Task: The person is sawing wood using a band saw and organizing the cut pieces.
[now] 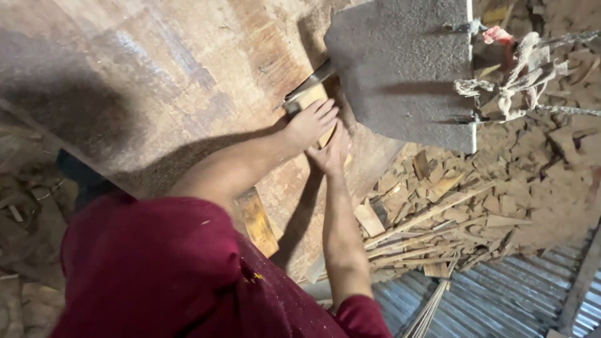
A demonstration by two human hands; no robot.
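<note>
Wood is what both my hands are on: a pale, short wooden block [315, 100] lying on the wide worn plank table [156, 69], right at the foot of the grey, rough-faced machine housing [404, 69]. My left hand [311, 124] lies flat over the near end of the block, fingers spread and pressing down, not curled around it. My right hand [332, 153] sits just beneath it, touching the block's lower edge and the left hand; I cannot tell whether its fingers wrap anything or only push. A thin metal strip [308, 83] runs along the block's far side, touching it, and looks like a blade or guide, though I cannot tell which.

As I judge it, doing this well means keeping the block flat on the table and snug against that strip, with pressure from the palms and every fingertip kept on the near side, away from the metal. A steady, even push suits it better than a jerk, since a short piece can twist.

Off the table's right edge lies a heap of wood offcuts [438, 213], with corrugated metal sheeting [501, 294] below. Frayed rope [519, 75] hangs knotted beside the housing. My dark red sleeve [156, 275] fills the lower left.
</note>
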